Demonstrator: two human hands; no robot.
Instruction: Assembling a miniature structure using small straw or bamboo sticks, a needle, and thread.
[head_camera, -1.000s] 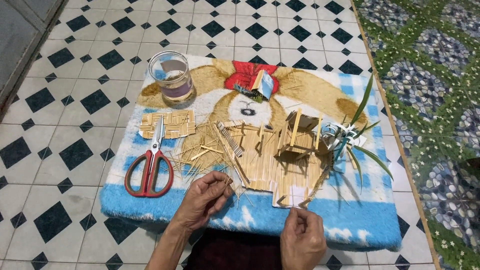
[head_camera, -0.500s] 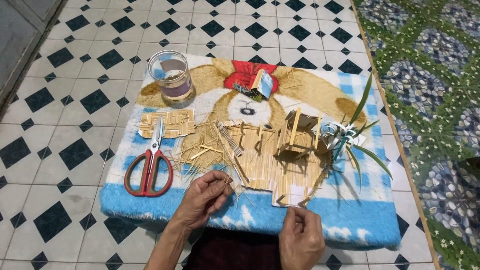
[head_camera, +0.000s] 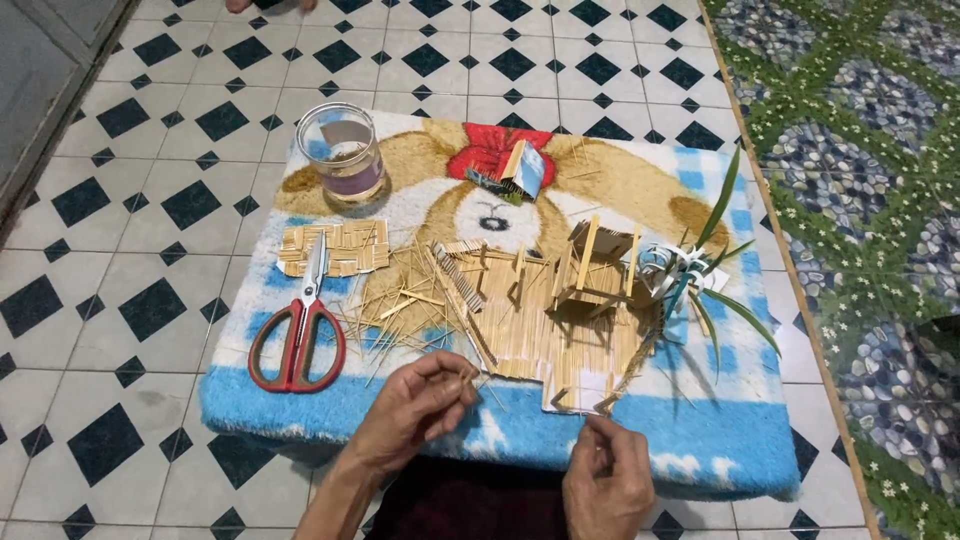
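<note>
Finds the work at the near edge of a blue plush mat (head_camera: 700, 440) with an animal picture, laid on a black-and-white tiled floor (head_camera: 100, 300).

Notes the left hand (head_camera: 420, 405) near centre, fingers closed in a pinch on a thin stick (head_camera: 472, 377), with the tip held just above the mat and just near of the stick base (head_camera: 520, 320).

Notes the right hand (head_camera: 605, 480) nearer and to the right, thumb and forefinger pressed together. Cannot tell whether anything sits between them: too fine to make out.

Records a white paper piece (head_camera: 585, 385) tucked at the near edge of the base, just far of the right hand.

Records a small stick frame (head_camera: 590, 270) upright on the base. Left of the base, a scatter of loose sticks (head_camera: 400, 305), then red-handled scissors (head_camera: 298, 335) with the blades resting on a flat woven panel (head_camera: 345, 248).

Further off: a glass jar (head_camera: 342, 152) at far left, a small model house (head_camera: 522, 170) at far centre, and a spiky green plant (head_camera: 690, 275) to the right.

Judges the step in hand as handling a single stick by the base, not yet set down.

Judges that any placing calls for a steady fine pinch, careful lining-up with the laid sticks, and a wrist kept clear of the upright frame.
</note>
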